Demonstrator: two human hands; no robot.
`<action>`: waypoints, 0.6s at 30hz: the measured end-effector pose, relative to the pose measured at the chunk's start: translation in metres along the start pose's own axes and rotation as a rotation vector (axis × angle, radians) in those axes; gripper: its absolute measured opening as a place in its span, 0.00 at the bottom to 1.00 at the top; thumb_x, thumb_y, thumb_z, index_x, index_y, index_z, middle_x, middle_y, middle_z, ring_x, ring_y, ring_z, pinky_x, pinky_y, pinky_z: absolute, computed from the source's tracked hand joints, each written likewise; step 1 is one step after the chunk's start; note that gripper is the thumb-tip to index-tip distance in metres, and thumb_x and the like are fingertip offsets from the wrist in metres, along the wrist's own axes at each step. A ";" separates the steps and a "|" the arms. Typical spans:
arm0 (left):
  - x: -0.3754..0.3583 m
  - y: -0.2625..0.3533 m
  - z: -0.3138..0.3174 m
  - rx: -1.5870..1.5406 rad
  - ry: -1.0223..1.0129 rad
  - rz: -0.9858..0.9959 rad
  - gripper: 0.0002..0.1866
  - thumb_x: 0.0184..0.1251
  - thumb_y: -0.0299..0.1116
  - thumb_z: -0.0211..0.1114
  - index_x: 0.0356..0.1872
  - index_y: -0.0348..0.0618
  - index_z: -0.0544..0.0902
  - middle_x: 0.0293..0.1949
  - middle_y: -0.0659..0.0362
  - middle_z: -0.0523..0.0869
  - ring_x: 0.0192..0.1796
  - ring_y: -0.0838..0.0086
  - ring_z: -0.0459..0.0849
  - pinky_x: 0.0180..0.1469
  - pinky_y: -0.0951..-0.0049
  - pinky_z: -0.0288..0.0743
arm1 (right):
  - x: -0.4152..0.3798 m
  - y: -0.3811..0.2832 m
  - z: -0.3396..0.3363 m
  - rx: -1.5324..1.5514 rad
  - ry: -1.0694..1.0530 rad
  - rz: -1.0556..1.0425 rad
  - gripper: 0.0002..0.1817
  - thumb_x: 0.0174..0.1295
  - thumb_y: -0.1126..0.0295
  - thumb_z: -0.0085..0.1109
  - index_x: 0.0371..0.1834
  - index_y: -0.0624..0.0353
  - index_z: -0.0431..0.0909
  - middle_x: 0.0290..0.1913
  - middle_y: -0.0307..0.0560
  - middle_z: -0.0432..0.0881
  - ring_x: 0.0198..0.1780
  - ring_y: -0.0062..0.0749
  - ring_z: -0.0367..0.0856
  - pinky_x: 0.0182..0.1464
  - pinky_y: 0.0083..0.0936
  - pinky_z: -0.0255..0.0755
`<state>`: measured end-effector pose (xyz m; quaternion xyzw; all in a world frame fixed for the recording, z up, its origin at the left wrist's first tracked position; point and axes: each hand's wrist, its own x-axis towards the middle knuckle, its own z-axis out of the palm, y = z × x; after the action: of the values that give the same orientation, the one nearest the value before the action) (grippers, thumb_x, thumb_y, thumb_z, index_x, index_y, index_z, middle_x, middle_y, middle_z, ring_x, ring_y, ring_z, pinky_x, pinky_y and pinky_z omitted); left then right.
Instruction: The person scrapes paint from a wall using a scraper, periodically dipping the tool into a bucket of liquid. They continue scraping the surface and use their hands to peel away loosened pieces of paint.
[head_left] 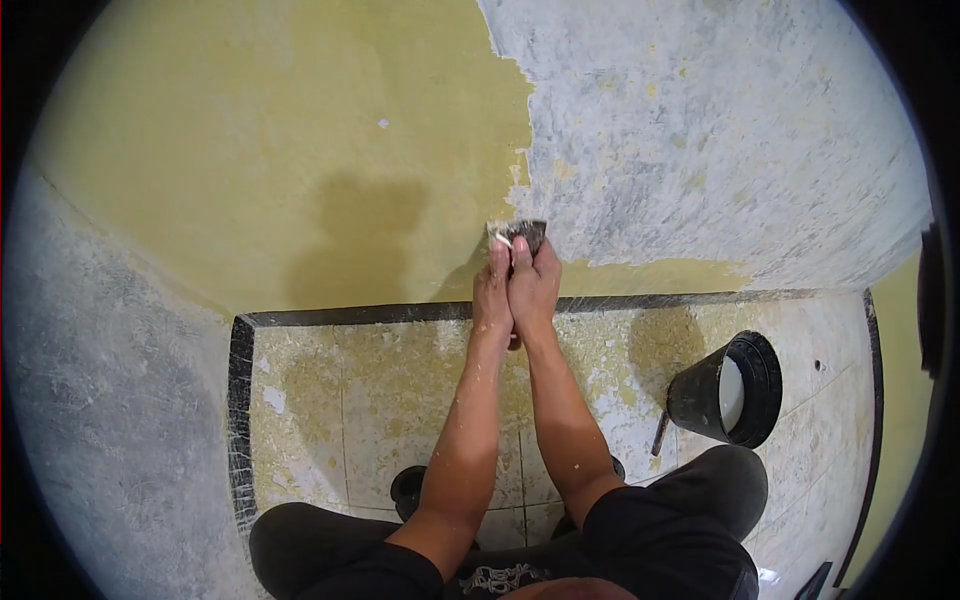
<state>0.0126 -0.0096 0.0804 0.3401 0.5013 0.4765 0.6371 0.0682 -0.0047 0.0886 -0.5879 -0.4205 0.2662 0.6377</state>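
1. Together, the left hand (492, 298) and right hand (535, 290) close narrowly around a scraper (532, 234);
2. it meets the wall (700, 150) near the yellow paint's (400, 200) ragged edge;
3. rightward, a black bucket (695, 395) holding whitish liquid (731, 392) sits on the flake-strewn floor (420, 370).

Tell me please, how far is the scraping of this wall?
It looks partly done. The grey-white area on the right looks mostly scraped, with small yellow flecks. Now the left hand and right hand hold the scraper at the ragged paint edge. Left to scrape, it seems: the large yellow area and the thin yellow strip above the black border. Flakes on the floor also look unswept.
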 end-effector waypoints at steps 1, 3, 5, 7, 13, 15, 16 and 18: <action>-0.002 0.009 0.001 -0.074 -0.038 0.004 0.39 0.65 0.66 0.48 0.46 0.33 0.80 0.38 0.52 0.83 0.38 0.70 0.80 0.42 0.67 0.74 | 0.002 -0.016 0.001 0.021 -0.019 -0.010 0.09 0.66 0.70 0.50 0.36 0.66 0.75 0.28 0.45 0.79 0.30 0.26 0.72 0.36 0.27 0.68; -0.007 0.014 0.003 -0.124 -0.053 0.012 0.39 0.64 0.67 0.47 0.46 0.34 0.80 0.39 0.53 0.82 0.39 0.70 0.79 0.42 0.67 0.74 | 0.001 -0.025 -0.002 -0.036 -0.020 -0.039 0.10 0.65 0.70 0.51 0.35 0.68 0.75 0.27 0.49 0.79 0.30 0.29 0.72 0.36 0.29 0.68; 0.005 -0.009 0.003 -0.059 -0.015 0.036 0.40 0.64 0.68 0.47 0.46 0.33 0.80 0.38 0.52 0.83 0.39 0.70 0.79 0.42 0.67 0.73 | -0.001 -0.003 -0.004 -0.078 0.020 -0.036 0.11 0.65 0.69 0.51 0.35 0.69 0.75 0.27 0.51 0.79 0.30 0.30 0.73 0.36 0.30 0.68; -0.002 -0.012 0.007 -0.005 0.044 0.010 0.41 0.63 0.69 0.47 0.46 0.33 0.80 0.37 0.53 0.83 0.39 0.70 0.78 0.42 0.68 0.72 | -0.009 0.002 -0.009 -0.115 0.062 0.014 0.11 0.62 0.69 0.53 0.35 0.69 0.75 0.28 0.62 0.80 0.31 0.49 0.79 0.36 0.37 0.70; -0.001 -0.021 0.016 -0.181 -0.029 -0.044 0.40 0.64 0.68 0.44 0.45 0.35 0.81 0.38 0.53 0.83 0.39 0.70 0.79 0.41 0.69 0.74 | -0.006 -0.004 -0.016 -0.143 0.016 0.012 0.10 0.63 0.70 0.52 0.35 0.70 0.76 0.28 0.58 0.80 0.30 0.41 0.76 0.35 0.35 0.69; -0.004 -0.008 0.014 -0.167 -0.065 -0.097 0.39 0.66 0.68 0.42 0.45 0.35 0.80 0.38 0.53 0.83 0.38 0.70 0.80 0.39 0.68 0.74 | 0.000 -0.003 -0.012 -0.104 0.035 -0.037 0.10 0.62 0.71 0.53 0.34 0.71 0.75 0.27 0.61 0.80 0.29 0.46 0.78 0.34 0.37 0.70; -0.006 -0.006 0.016 -0.165 -0.064 -0.103 0.39 0.66 0.68 0.42 0.45 0.35 0.80 0.38 0.53 0.83 0.38 0.70 0.80 0.39 0.68 0.74 | 0.000 -0.003 -0.012 -0.106 0.036 -0.031 0.10 0.62 0.71 0.53 0.34 0.71 0.75 0.27 0.61 0.80 0.29 0.46 0.78 0.34 0.37 0.70; -0.007 -0.006 0.020 -0.170 -0.024 0.095 0.40 0.65 0.68 0.42 0.46 0.35 0.80 0.38 0.53 0.83 0.38 0.70 0.80 0.40 0.68 0.74 | -0.001 -0.006 -0.012 -0.070 0.022 -0.013 0.10 0.63 0.71 0.53 0.35 0.70 0.76 0.27 0.58 0.80 0.28 0.41 0.77 0.34 0.35 0.70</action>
<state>0.0327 -0.0168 0.0822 0.3139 0.4348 0.5428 0.6464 0.0772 -0.0128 0.0944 -0.6098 -0.4264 0.2409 0.6231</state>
